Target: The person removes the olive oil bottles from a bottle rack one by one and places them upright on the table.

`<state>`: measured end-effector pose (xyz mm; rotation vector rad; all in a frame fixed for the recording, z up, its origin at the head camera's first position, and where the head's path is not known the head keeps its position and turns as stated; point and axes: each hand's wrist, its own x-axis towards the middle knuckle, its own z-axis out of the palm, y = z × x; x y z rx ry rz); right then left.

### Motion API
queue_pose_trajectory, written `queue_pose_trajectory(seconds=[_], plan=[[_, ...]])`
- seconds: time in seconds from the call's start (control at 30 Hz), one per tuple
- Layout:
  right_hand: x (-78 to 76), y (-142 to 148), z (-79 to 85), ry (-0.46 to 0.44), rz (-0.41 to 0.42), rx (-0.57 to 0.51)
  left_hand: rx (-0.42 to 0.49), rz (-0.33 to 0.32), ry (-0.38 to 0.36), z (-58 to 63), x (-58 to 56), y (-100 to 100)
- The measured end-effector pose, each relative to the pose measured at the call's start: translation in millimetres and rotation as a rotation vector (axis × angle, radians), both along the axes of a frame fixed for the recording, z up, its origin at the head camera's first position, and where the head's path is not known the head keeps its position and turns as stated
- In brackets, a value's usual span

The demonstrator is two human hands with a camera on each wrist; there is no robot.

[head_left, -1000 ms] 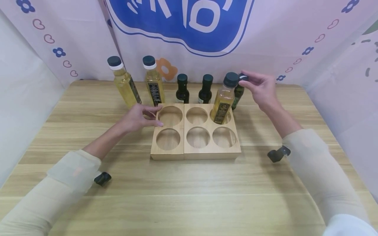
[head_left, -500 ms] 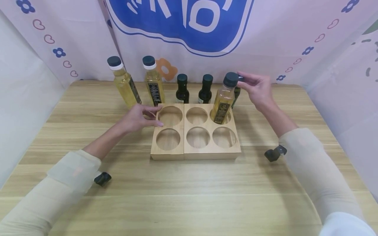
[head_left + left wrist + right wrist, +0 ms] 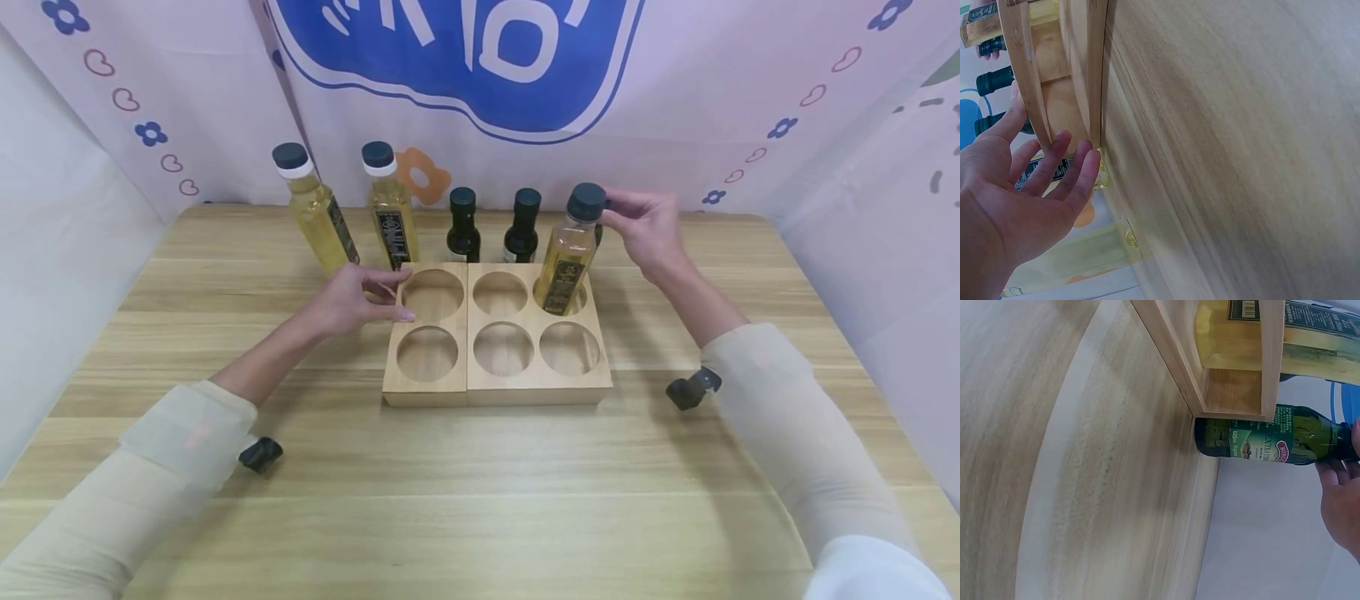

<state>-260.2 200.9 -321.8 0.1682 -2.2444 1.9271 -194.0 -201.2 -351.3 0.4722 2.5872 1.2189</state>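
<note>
My right hand point(image 3: 651, 232) pinches the neck of a small dark green olive oil bottle point(image 3: 1266, 437). In the right wrist view this bottle stands upright on the table, right at the rack's back corner. From the head it is mostly hidden by a clear bottle of yellow oil point(image 3: 564, 262) set in the rack's back right hole. My left hand point(image 3: 351, 302) holds the left end of the light wooden rack point(image 3: 532, 398), thumb over its top panel and fingers curled at its open side. The rack's other round holes hold nothing.
Behind the rack stand two small dark bottles point(image 3: 463, 229). Two tall bottles of yellow oil point(image 3: 393, 217) stand at the back left, close to the left hand. A printed cloth point(image 3: 675, 100) hangs right behind the table's point(image 3: 480, 500) back edge.
My right hand has shifted left with the green bottle, bringing it behind the rack and the yellow oil bottle. The left hand and the rack have kept still.
</note>
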Motion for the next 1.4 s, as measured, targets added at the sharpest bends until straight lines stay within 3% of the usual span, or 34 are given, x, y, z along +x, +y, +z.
queue_pose_trajectory(seconds=[0.3,0.67,1.03,1.4], plan=[[-1.9,0.2,-2.0,0.016,0.027,-0.072,0.013,-0.014,0.020,1.7,1.2,1.4],[-0.9,2.3,0.7,-0.015,0.034,-0.064,0.014,-0.017,0.018,1.6,0.7,1.8],[1.3,3.9,2.9,-0.019,0.106,-0.146,0.010,-0.015,0.027,0.1,0.5,0.6],[11.9,15.3,20.1,0.076,0.137,-0.215,0.004,-0.010,0.015,3.4,1.6,2.1]])
